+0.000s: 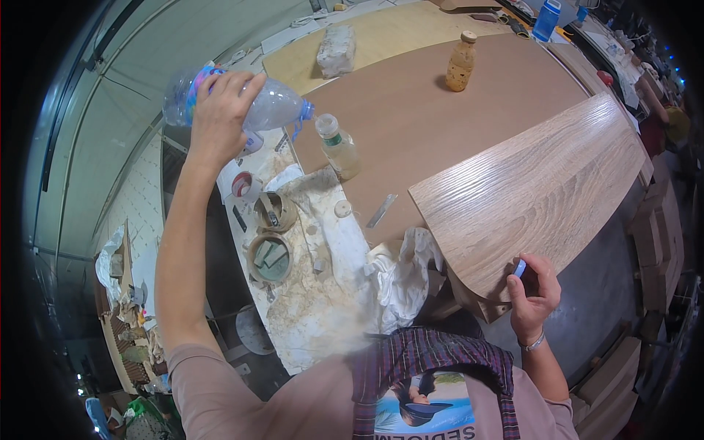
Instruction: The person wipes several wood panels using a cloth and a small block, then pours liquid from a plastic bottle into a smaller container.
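My left hand is wrapped round a large clear plastic bottle, tipped on its side. Its blue neck points right, a little above and apart from the open mouth of a smaller clear bottle with a green label. That smaller bottle stands on the brown board, partly filled with pale liquid. Between thumb and fingers, my right hand pinches a small blue bottle cap, over the rounded near end of a wood-grain panel.
On the stained cloth stand a round tub with greenish blocks and another round tub. Beside it lies a crumpled white cloth. Farther back are a stained bottle, a wrapped white block and a blue bottle.
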A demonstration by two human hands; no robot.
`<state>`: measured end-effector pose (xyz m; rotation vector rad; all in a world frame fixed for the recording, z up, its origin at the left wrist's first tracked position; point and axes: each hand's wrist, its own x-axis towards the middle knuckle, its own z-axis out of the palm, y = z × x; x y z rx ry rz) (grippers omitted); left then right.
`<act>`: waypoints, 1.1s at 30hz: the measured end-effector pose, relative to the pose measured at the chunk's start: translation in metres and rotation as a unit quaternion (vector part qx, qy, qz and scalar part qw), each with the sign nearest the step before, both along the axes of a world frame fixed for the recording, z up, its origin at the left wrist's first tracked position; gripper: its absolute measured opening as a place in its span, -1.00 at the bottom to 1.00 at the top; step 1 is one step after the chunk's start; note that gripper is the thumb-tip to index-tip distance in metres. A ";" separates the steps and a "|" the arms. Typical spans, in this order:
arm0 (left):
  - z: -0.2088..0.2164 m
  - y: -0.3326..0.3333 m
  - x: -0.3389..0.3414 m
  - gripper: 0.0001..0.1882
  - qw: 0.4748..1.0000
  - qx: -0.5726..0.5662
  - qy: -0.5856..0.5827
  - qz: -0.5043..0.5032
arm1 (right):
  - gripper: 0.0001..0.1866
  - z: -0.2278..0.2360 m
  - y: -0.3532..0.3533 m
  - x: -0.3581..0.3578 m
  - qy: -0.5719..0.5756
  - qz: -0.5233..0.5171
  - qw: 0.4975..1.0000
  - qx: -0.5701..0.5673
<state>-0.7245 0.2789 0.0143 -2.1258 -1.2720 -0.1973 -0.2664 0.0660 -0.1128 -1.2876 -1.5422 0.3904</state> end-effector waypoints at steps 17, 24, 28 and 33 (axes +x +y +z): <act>0.010 0.006 0.014 -0.31 0.999 0.001 0.042 -0.035 | -0.64 0.000 0.001 0.000 -0.002 0.003 1.000 0.013; 0.010 0.010 0.024 -0.26 0.996 -0.009 0.072 -0.051 | -0.64 -0.001 -0.001 0.000 0.010 0.007 1.000 0.014; 0.009 0.014 0.026 -0.26 0.995 -0.009 0.079 -0.061 | -0.64 -0.002 -0.001 0.001 0.014 0.011 1.000 0.016; 0.011 0.016 0.033 -0.28 0.994 -0.002 0.090 -0.068 | -0.64 -0.001 0.000 0.002 0.019 0.012 1.000 0.014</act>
